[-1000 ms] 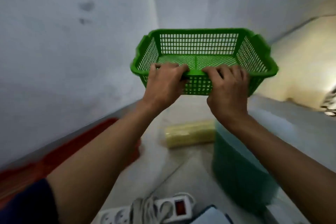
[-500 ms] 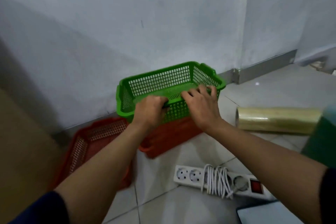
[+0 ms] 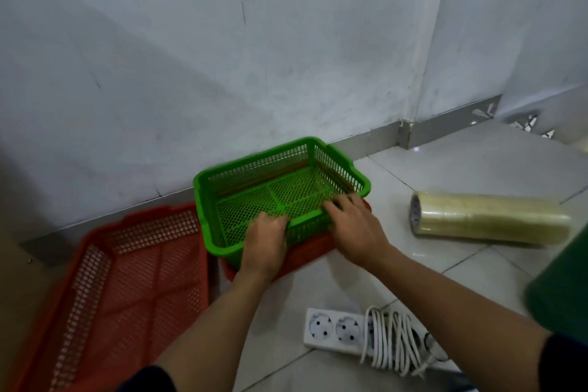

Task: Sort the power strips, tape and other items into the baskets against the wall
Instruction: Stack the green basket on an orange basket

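Note:
A green mesh basket (image 3: 251, 175) sits against the wall, nested on top of an orange basket (image 3: 305, 251) whose rim shows below it. My left hand (image 3: 264, 242) grips the green basket's near rim. My right hand (image 3: 353, 223) holds the same rim further right, fingers curled over the edge. A larger orange mesh basket (image 3: 136, 277) lies on the floor to the left. A white power strip (image 3: 334, 329) with its cable coiled round it lies at the lower right. A stack of clear tape rolls (image 3: 486, 221) lies on its side at the right.
The grey wall (image 3: 222, 57) and its skirting run behind the baskets, with a corner at the right. A dark green object (image 3: 563, 289) stands at the right edge. Tiled floor (image 3: 461, 162) lies between the items.
Both hands have lowered the green basket from up in the air down onto the orange basket by the wall. The view has swung down and left.

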Motion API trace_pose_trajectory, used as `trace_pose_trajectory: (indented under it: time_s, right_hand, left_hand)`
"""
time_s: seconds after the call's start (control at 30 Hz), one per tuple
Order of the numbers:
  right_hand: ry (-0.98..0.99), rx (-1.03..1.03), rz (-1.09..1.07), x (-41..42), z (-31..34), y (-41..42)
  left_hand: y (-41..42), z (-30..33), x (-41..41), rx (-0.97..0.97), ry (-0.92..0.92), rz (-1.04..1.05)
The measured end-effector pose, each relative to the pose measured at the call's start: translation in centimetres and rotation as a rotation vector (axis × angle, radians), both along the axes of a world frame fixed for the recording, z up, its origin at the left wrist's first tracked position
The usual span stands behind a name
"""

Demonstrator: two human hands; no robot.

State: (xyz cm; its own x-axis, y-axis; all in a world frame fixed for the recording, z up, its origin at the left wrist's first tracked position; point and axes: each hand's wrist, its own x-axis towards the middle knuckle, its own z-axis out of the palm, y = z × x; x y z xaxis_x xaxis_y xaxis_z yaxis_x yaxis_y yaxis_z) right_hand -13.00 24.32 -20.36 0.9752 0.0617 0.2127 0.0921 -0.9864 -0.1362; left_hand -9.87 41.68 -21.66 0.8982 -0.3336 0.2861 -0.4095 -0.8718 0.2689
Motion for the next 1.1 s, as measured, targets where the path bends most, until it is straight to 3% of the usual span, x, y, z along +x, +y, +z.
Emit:
trace_pose_trajectory:
  time_s: [0.13, 0.37, 0.57, 0.63, 0.77, 0.93, 1.1]
  right_hand:
    - [0.235, -0.022, 0.039, -0.9, -3.4, -0.9]
    - [0.173, 0.022, 0.012, -0.9, -5.1, -0.7]
    - [0.399, -0.033, 0.047, -1.5, -4.1, -1.4]
    - [0.437, -0.098, 0.031, -2.1, -3.3, -1.2]
    - [0.417, -0.194, -0.048, -5.7, -1.6, -3.0]
    - [0.488, -0.25, -0.325, -15.5, 2.9, -10.2]
    - [0.435, -0.18, -0.611, -27.5, 4.8, -15.8]
  left_hand:
    - [0.6, -3.5, 0.1, 0.14, 0.299, -0.132]
    - [0.3, -4.0, -0.6, 0.261, 0.325, -0.061]
    - [-2.6, -2.2, -1.6, 0.513, 0.589, 0.165]
    - [-4.6, -0.9, -2.8, 0.507, 0.548, 0.177]
    - [-10.3, 1.3, -5.8, 0.331, 0.261, -0.128]
    - [-19.7, 4.3, -12.1, 0.227, 0.331, -0.467]
    - [-28.2, 6.9, -21.2, 0.389, 0.399, -0.845]
